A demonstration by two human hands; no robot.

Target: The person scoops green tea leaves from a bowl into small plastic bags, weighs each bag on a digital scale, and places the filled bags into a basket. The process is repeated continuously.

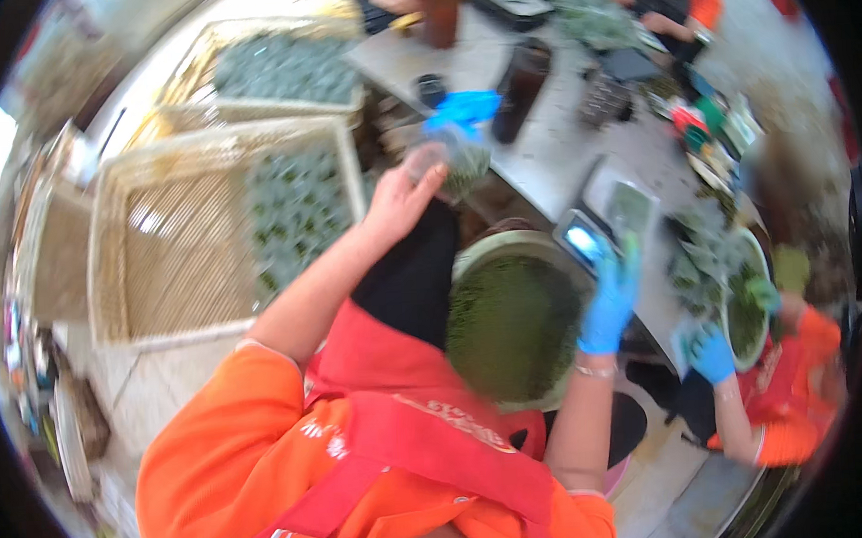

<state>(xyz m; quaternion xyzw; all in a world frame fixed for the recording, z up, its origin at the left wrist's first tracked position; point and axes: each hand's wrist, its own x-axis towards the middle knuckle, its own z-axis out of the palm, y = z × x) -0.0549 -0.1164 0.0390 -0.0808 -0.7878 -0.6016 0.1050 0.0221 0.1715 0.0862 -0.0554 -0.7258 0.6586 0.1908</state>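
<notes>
My left hand [401,201], bare, is closed on a clear plastic bag [465,162] with green bits in its lower part, held above the gap between the crates and the table. In a blue glove, my right hand [610,304] has its fingers stretched out over the edge of a small scale [578,234] with a lit display. Greenish smears show at its fingertips, which are blurred. A clear bag or tray [630,207] appears to rest on the scale's pan. Below, between my hands, stands a round pale tub [469,253] filled with loose green leaves.
To the left, a cream slatted crate [175,242] holds rows of filled bags [299,212]; another crate [284,107] lies behind it. A dark tumbler [522,90] and blue glove [464,109] are near the metal table [533,173]. At right, a gloved co-worker [778,388] reaches into a bowl [756,341].
</notes>
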